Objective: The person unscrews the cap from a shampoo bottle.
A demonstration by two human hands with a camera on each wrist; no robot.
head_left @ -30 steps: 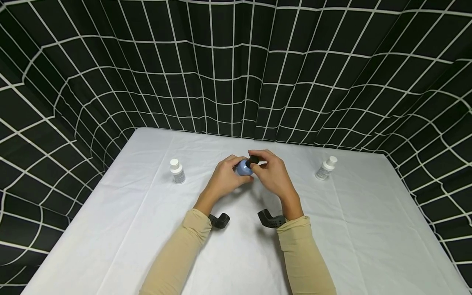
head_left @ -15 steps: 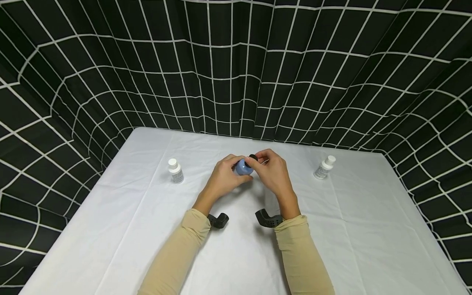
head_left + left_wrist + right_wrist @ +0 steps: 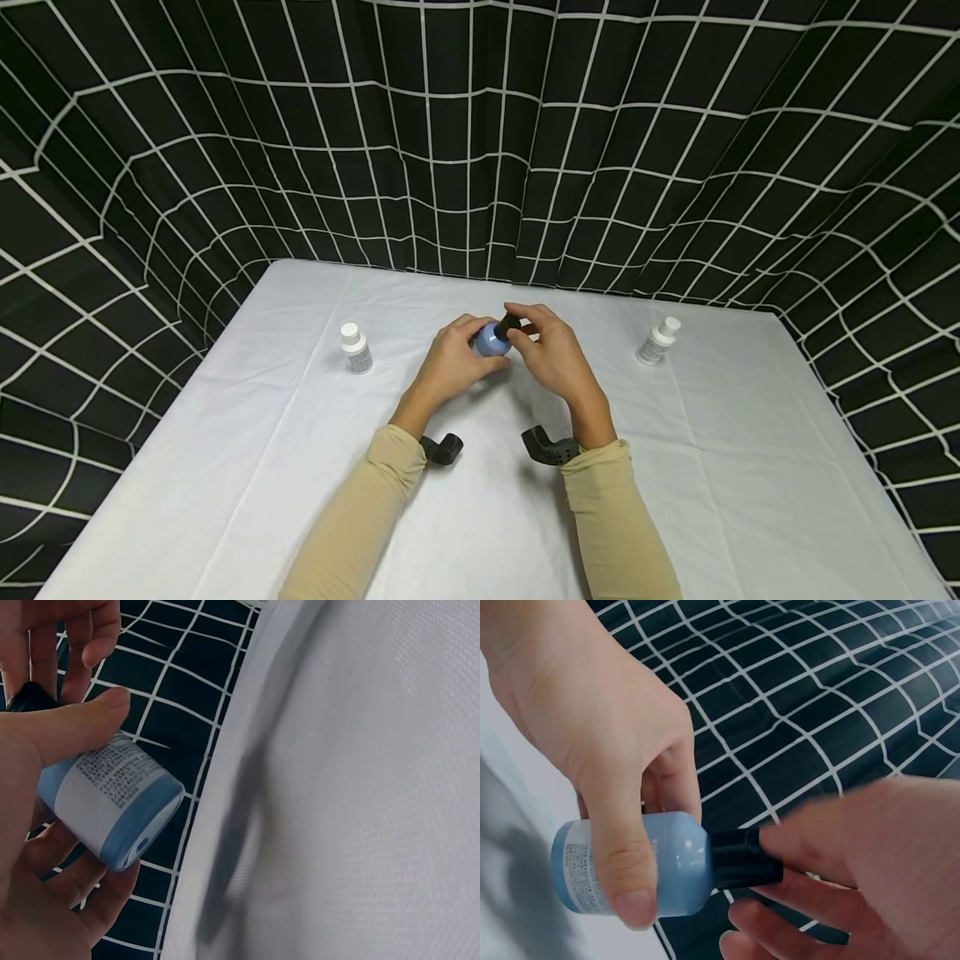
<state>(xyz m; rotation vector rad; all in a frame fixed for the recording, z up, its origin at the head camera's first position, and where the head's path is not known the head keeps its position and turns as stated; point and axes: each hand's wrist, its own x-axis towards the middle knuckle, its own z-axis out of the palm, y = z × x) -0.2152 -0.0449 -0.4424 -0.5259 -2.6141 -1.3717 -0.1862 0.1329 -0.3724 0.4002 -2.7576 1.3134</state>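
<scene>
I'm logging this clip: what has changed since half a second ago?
The right hand has shifted round the black cap: its thumb has drawn back and its index finger moved left. The left hand keeps its grip on the blue bottle; both white bottles stay standing.

Room outside left hand (image 3: pixel 453 355), white bottle (image 3: pixel 356 348) — beyond

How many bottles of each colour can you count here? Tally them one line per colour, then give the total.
Blue bottle: 1
White bottles: 2
Total: 3
</scene>
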